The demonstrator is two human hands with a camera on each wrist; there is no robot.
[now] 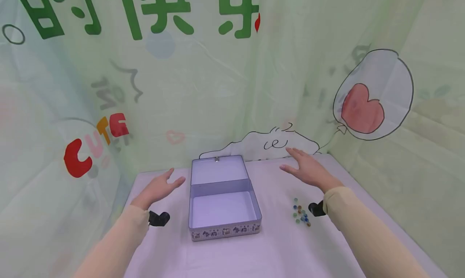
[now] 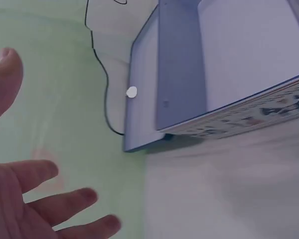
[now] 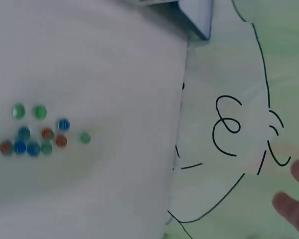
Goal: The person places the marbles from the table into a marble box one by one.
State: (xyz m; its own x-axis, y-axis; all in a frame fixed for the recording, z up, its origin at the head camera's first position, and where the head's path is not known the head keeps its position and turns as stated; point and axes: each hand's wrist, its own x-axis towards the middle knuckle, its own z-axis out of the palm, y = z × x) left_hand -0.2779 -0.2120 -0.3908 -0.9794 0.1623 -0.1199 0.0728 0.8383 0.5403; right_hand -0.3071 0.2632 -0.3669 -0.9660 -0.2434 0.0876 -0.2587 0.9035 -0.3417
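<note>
A rectangular tin box with animal drawings on its side sits on the table, its hinged lid thrown back. Nothing lies inside it. To the left of the box my left hand hovers with fingers spread, holding nothing; the left wrist view shows its fingers apart from the tin. On the other side, my right hand is raised over the back right of the table, fingers extended and holding nothing. Several glass marbles in green, blue and amber lie loosely grouped below the right hand, also seen as marbles in the right wrist view.
A pale cloth covers the table. Behind and at both sides hangs a light green curtain with printed letters and a heart balloon. Dark wrist mounts sit on both sleeves.
</note>
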